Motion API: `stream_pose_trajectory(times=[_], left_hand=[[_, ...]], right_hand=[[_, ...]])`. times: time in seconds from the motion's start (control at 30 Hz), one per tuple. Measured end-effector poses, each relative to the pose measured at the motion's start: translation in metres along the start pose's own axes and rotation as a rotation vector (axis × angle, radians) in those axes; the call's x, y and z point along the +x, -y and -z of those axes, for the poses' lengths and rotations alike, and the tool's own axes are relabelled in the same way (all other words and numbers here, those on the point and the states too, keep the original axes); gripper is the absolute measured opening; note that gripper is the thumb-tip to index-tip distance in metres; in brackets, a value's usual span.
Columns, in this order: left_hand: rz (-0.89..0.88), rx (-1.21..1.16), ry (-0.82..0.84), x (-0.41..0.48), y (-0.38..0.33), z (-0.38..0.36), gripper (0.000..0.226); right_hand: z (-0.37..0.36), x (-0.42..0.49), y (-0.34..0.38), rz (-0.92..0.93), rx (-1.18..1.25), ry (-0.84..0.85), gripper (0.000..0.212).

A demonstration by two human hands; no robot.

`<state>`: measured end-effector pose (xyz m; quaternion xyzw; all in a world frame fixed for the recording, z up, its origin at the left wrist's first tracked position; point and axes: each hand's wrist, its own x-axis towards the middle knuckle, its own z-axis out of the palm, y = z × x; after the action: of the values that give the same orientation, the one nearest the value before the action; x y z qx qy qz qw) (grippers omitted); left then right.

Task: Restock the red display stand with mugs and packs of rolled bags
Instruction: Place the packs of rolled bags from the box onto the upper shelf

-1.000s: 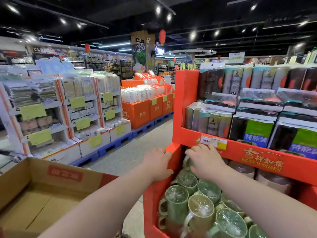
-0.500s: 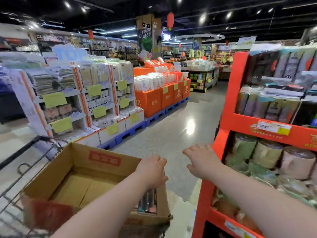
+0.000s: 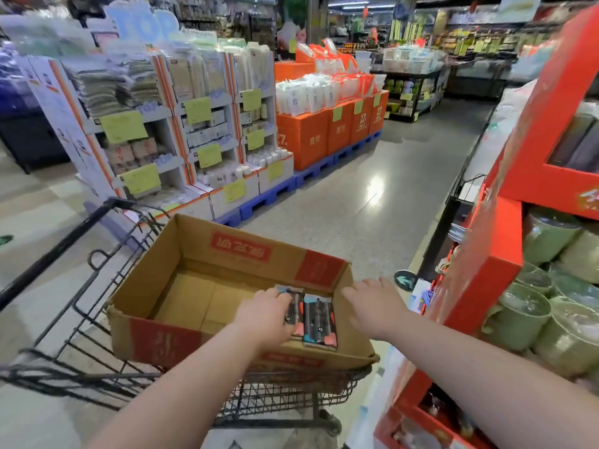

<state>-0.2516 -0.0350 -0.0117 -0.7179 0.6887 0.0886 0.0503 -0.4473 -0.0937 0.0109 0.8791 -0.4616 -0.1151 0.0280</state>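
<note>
Head view: two bare forearms are seen reaching forward over a wire shopping cart [image 3: 97, 322], in which an open cardboard box [image 3: 194, 251] is carried. Only two packs of rolled bags [image 3: 319, 322] are held in the box, laid flat side by side against its near right corner; the rest of the box bottom is bare cardboard. The left hand [image 3: 265, 315] is lowered into the box with its fingers bent down over the left-hand pack, which is touched and partly covered by it; whether that pack is actually gripped cannot be told. The right hand [image 3: 372, 306] is held just above the right rim of the box, palm down, fingers loosely spread, and nothing is held in it. Just to the right, the red display stand [image 3: 483, 280] is seen side-on. Its lower shelf is filled with green mugs [image 3: 525, 312] wrapped in clear film and packed close together, while dark packs on the shelf above are too blurred to be made out. Farther off, across the shiny floor [image 3: 372, 205], white shelves [image 3: 201, 131] with yellow price tags are stocked with boxed and folded goods, and orange boxes [image 3: 304, 137] topped with white packets are stood on blue pallets [image 3: 269, 196].
</note>
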Motion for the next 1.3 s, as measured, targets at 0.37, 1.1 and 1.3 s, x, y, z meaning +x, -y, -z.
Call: stream_pose_trajectory(times=[0.37, 1.1, 1.3], left_hand=[[0.104, -0.053, 0.130, 0.033, 0.043, -0.032, 0.056], [0.155, -0.050, 0.526, 0.173, 0.048, -0.114, 0.060], [0.170, -0.100, 0.667, 0.193, 0.070, -0.148, 0.055]], right_hand=[[-0.056, 0.083, 0.012, 0.082, 0.033, 0.138, 0.042], [-0.165, 0.213, -0.035, 0.108, 0.213, 0.457, 0.040], [-0.193, 0.228, -0.030, 0.012, 0.332, 0.552, 0.037]])
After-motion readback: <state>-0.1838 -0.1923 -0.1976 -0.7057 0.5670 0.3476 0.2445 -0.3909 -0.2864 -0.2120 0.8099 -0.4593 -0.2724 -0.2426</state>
